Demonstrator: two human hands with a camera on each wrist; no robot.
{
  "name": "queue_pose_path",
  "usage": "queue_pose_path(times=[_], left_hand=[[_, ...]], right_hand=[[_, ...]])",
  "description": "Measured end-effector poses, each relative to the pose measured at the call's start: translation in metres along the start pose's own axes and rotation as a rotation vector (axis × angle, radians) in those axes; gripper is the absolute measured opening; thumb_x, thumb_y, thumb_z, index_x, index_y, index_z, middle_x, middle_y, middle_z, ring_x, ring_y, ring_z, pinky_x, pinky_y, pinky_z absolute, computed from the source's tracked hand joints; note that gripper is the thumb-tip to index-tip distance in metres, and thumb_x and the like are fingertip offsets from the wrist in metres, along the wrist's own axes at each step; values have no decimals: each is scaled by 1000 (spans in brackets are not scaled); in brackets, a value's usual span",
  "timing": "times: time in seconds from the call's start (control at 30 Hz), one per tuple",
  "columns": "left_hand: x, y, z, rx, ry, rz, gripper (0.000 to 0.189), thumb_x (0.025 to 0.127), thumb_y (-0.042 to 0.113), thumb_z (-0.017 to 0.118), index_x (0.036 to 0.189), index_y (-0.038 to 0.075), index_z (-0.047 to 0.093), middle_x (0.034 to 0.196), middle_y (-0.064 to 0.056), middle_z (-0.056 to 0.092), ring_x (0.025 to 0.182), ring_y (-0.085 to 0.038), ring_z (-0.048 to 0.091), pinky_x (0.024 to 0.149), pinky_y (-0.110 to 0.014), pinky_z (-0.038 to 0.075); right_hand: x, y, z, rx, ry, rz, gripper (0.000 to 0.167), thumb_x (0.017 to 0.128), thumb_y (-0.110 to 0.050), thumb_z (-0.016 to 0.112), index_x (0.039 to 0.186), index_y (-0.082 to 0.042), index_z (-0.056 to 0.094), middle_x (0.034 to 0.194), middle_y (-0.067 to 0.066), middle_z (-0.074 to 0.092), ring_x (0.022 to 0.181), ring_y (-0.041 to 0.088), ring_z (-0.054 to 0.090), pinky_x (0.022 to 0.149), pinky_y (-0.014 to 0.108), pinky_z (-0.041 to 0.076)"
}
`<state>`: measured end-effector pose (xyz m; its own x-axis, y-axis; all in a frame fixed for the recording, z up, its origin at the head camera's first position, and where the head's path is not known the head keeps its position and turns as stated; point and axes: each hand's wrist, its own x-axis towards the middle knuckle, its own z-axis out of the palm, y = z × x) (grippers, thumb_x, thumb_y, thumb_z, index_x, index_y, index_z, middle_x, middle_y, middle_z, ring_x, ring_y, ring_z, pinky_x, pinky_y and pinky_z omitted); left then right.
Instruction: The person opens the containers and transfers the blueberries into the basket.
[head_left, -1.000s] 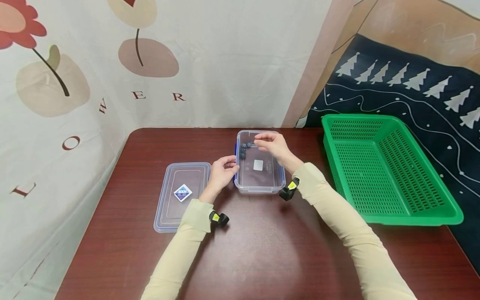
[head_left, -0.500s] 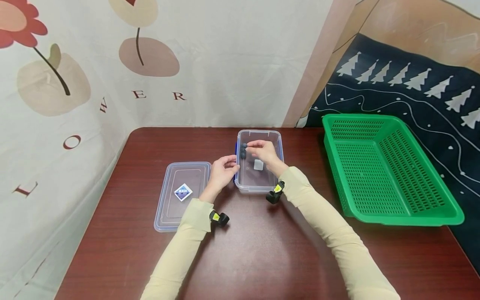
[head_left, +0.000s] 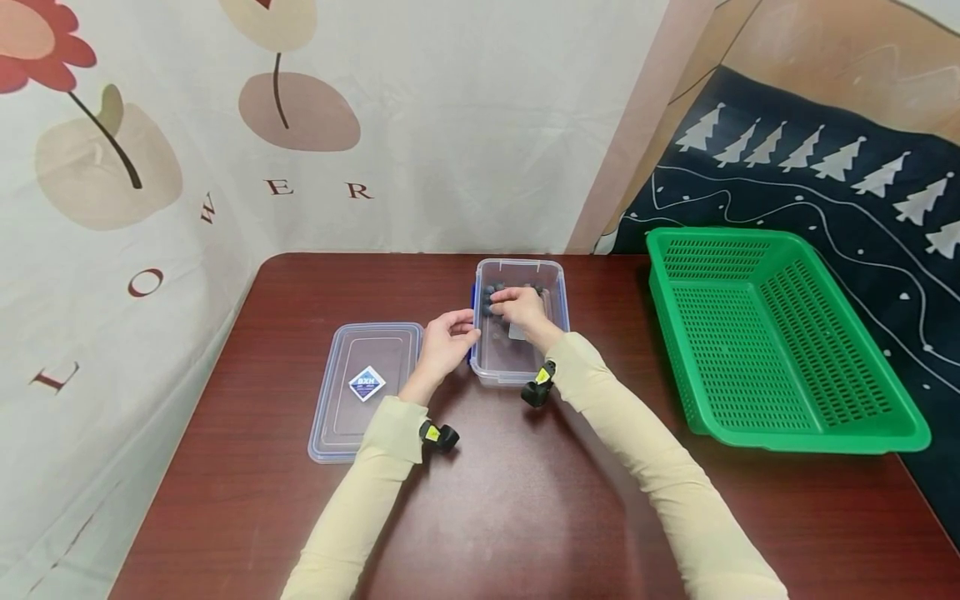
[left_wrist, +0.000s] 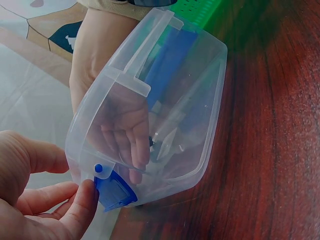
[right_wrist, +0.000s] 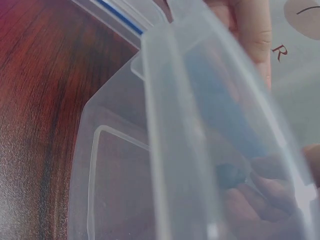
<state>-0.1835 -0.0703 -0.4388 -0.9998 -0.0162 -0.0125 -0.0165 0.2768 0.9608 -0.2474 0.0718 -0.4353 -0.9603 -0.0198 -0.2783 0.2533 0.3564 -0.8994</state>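
Note:
A clear plastic box (head_left: 504,365) with blue clasps stands uncovered at the table's back. Small dark round things that look like blueberries (head_left: 489,292) lie along its left side, and more show beyond the right hand. My left hand (head_left: 447,342) rests its fingertips against the box's left side, touching the blue clasp (left_wrist: 114,191) in the left wrist view. My right hand (head_left: 522,310) is inside the box, fingers down among the berries. Through the wall, the left wrist view shows its fingers (left_wrist: 122,135) fairly straight. A dark shape (right_wrist: 231,175) lies by its fingertips in the right wrist view.
A clear lid (head_left: 360,346) with a diamond-shaped label lies left of the box, near the left forearm. On the right stands a large green plastic basket (head_left: 738,354). The brown table (head_left: 495,508) meets a printed curtain at its back edge.
My right hand has moved left and down into the box, over the berries. More dark berries now show beyond that hand. The left hand, lid and basket stay put.

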Motion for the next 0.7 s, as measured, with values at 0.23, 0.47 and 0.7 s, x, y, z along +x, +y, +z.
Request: queue_pose_path(times=[0.23, 0.47, 0.7], left_hand=[[1, -1, 0, 6, 0, 6, 32, 82, -3, 64, 113, -10, 61, 99, -25, 65, 92, -33, 64, 82, -34, 55], [1, -2, 1, -3, 3, 12, 32, 82, -4, 64, 113, -10, 61, 99, -25, 65, 93, -33, 63, 83, -34, 55], [1, -2, 1, -8, 5, 5, 33, 81, -5, 63, 114, -9, 61, 99, -25, 65, 92, -33, 64, 83, -33, 55]], right_hand=[[5, 2, 4, -100, 19, 7, 21, 81, -3, 69, 102, 1, 71, 108, 14, 67, 70, 10, 57, 60, 17, 49], [22, 16, 11, -178, 36, 13, 16, 73, -2, 74, 88, -6, 74, 85, 7, 70, 68, 15, 62, 64, 25, 54], [15, 6, 14, -291, 35, 31, 18, 71, -1, 76, 89, -3, 73, 63, 2, 63, 58, 11, 58, 56, 21, 49]])
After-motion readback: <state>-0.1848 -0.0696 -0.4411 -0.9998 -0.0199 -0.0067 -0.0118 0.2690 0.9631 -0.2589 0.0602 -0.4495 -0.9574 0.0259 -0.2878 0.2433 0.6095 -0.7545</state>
